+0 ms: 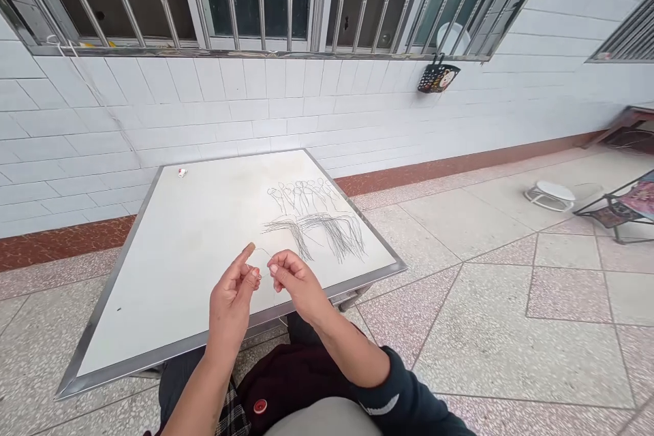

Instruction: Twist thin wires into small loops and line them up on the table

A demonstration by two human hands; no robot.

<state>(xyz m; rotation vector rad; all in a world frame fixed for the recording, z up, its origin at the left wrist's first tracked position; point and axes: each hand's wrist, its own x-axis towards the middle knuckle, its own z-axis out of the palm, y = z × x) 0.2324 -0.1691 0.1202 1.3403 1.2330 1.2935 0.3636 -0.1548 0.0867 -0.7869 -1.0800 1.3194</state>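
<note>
Above the table's front edge my left hand (pixel 232 296) has its index finger stretched out, while its thumb presses on other fingers. Close on its right, my right hand (pixel 299 279) pinches a thin wire (pixel 263 250) that arches between the two hands. A thin end hangs below the right hand's fingers. Behind the hands, dark wires (pixel 340 231) lie in loose bundles on the white table (pixel 189 245). Further back on it are several wires bent into loops (pixel 301 194).
A small white and red item (pixel 182 172) lies at the table's back left. The tiled wall (pixel 229 109) and barred window stand behind. A dark bag (pixel 438 77) hangs from the bars. On the right are a white stool (pixel 550 194) and a folding chair (pixel 620 208).
</note>
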